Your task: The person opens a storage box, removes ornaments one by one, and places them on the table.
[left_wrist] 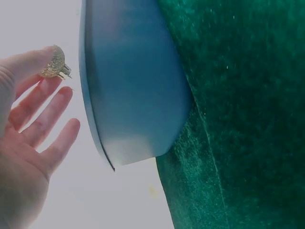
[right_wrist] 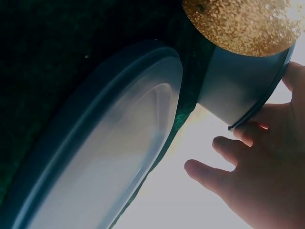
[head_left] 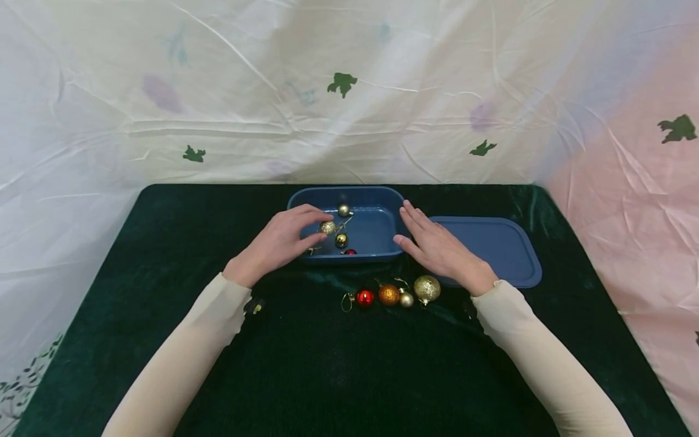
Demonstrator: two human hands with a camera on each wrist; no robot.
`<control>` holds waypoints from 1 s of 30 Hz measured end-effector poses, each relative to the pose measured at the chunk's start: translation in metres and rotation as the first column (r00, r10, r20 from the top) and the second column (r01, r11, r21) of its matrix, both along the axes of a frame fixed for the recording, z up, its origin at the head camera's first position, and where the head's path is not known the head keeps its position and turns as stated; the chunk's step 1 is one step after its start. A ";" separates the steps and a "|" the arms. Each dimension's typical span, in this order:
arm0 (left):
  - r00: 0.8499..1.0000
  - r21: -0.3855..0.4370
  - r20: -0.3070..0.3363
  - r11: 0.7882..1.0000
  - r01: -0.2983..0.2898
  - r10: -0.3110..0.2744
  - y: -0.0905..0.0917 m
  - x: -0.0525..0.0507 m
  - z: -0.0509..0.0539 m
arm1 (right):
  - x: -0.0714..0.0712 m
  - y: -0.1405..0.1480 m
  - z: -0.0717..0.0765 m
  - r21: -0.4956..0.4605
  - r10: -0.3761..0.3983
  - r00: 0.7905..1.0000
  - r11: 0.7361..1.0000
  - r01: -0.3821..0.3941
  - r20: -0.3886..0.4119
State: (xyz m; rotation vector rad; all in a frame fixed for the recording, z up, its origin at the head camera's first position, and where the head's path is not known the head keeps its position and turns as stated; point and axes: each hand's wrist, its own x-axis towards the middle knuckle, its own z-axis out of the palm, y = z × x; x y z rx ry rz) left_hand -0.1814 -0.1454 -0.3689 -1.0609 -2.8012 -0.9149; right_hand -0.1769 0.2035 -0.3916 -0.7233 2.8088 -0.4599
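Observation:
My left hand [head_left: 275, 243] pinches a gold glitter bauble [head_left: 327, 227] between thumb and fingertips, above the left part of a blue container [head_left: 377, 257]. The bauble's metal cap shows in the left wrist view. Inside the container are a small pale gold bauble [head_left: 343, 210], a shiny gold bauble [head_left: 341, 240] and a partly hidden red bauble [head_left: 351, 252]. My right hand [head_left: 437, 246] has its fingers extended at the container's right rim; in the right wrist view the fingertips overlap that rim.
A blue lid [head_left: 491, 249] lies right of the container, partly under my right forearm's line. In front of the container sit a red bauble [head_left: 364, 297], an orange bauble [head_left: 389, 295], a small champagne bauble [head_left: 406, 298] and a large gold glitter bauble [head_left: 427, 289] on dark green cloth [head_left: 338, 370].

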 end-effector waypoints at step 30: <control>0.965 0.076 -0.178 0.975 0.208 -0.192 0.012 0.058 -0.001 | -0.002 0.003 0.001 0.007 -0.002 1.000 1.000 0.002 0.001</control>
